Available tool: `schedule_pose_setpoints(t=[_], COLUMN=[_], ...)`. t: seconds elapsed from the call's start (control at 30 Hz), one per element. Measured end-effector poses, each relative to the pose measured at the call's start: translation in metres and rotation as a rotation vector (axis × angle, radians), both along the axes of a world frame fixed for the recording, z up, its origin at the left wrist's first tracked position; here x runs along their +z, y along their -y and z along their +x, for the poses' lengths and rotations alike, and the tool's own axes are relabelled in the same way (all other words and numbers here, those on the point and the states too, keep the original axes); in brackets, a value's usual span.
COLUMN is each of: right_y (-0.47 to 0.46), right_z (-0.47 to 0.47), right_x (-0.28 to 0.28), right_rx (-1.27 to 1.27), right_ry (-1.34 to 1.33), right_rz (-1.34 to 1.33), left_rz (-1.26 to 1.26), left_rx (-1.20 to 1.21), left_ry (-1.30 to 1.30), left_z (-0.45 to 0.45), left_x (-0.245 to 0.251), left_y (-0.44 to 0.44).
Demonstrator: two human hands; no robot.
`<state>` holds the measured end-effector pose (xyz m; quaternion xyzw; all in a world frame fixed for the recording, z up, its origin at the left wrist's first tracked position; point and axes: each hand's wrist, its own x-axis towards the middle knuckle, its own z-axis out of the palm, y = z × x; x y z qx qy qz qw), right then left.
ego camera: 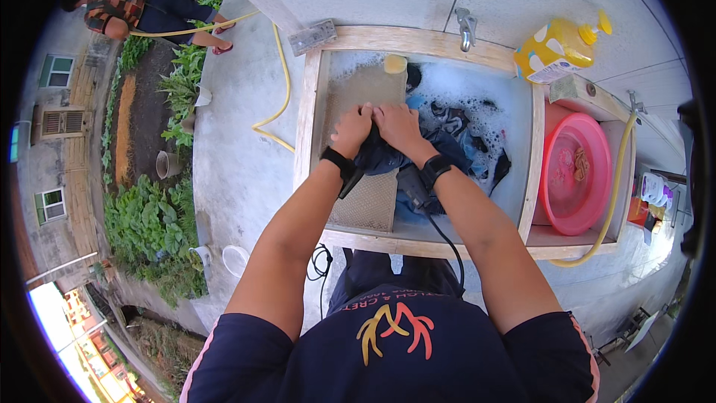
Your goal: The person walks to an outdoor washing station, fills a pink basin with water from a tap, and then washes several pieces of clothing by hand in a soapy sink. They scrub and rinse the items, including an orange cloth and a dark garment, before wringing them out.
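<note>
Both of my hands grip a dark blue wet garment (pixel 383 152) over the textured washboard slab (pixel 361 196) on the left side of the sink. My left hand (pixel 353 127) holds the cloth near the middle of the slab. Close against it, my right hand (pixel 400 126) clutches the same cloth with bent fingers. The garment trails right into sudsy water (pixel 447 81), where more dark and blue clothes (pixel 456 123) soak. A yellowish bar of soap (pixel 395 64) lies at the far end of the slab. Black devices with cables are strapped at my wrists.
A metal tap (pixel 466 29) juts from the wall behind the sink. A yellow pump bottle (pixel 554 50) stands on the right far corner. The adjoining basin holds a pink plastic tub (pixel 579 201). At far left a person (pixel 151 8) holds a yellow hose (pixel 286 89) beside garden beds.
</note>
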<state>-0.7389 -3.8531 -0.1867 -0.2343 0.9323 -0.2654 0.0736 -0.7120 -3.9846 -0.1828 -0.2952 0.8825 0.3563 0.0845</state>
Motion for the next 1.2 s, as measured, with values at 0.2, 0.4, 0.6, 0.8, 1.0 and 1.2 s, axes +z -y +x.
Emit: schedule_pose_setpoints(t=[0.2,0.4,0.6,0.8,1.0,1.2], right_y=[-0.065,-0.035,0.023,0.043,0.047,0.063], right_z=[-0.003,0.090,0.122,0.152,0.177,0.201], right_x=[0.082,0.115,0.203,0.245,0.265,0.286], right_rx=[-0.234,0.381,0.216,-0.011,0.052,-0.110], right_ry=[1.433,0.969,1.363,1.066,1.102,1.309], right_rz=[-1.371,-0.488,-1.315,-1.102,-1.007,-1.073], left_rz=[1.194,1.996,2.106,1.157,-0.463,-0.370], left_rx=[0.770,0.910,0.901,0.879,0.288,0.236], left_ry=[-0.210,-0.634,-0.837,-1.150,-1.223,-1.067], left_z=[-0.008,-0.004,0.003,0.013,0.028,0.026], left_x=[0.102,0.201,0.224,0.230,0.238,0.257], left_y=[0.056,0.065,0.068,0.077,0.079,0.090])
